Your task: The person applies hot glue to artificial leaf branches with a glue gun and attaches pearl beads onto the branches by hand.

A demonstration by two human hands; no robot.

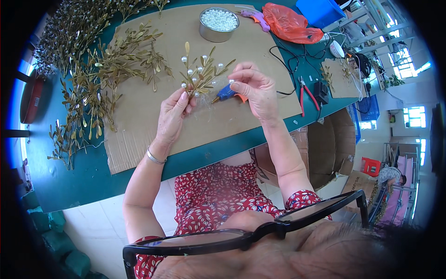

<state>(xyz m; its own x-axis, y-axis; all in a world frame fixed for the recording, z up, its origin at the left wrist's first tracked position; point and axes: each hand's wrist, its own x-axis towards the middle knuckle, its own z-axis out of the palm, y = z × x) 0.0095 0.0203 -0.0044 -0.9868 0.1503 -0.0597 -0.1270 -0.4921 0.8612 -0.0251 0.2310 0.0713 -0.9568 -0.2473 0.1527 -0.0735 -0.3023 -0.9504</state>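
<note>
Pinched between thumb and fingers, a gold leaf sprig (200,79) dotted with white pearl beads stands up from my left hand (174,109). My right hand (257,90) is closed just to the right of it, thumb against index finger on a small white pearl bead (232,81). Between the hands a blue glue gun (226,92) with an orange trigger lies on the cardboard, partly hidden by my right hand. Thin clear glue strands show around its nozzle. A round metal tin (218,30) full of pearl beads stands beyond the hands.
A cardboard sheet (139,144) covers part of the green table (74,183). Gold sprigs (93,88) pile up at the left. Red-handled pliers (308,95), a black cord (289,69), a purple glue gun (254,17) and a red plastic bag (290,24) lie to the right. A person (391,176) works far right.
</note>
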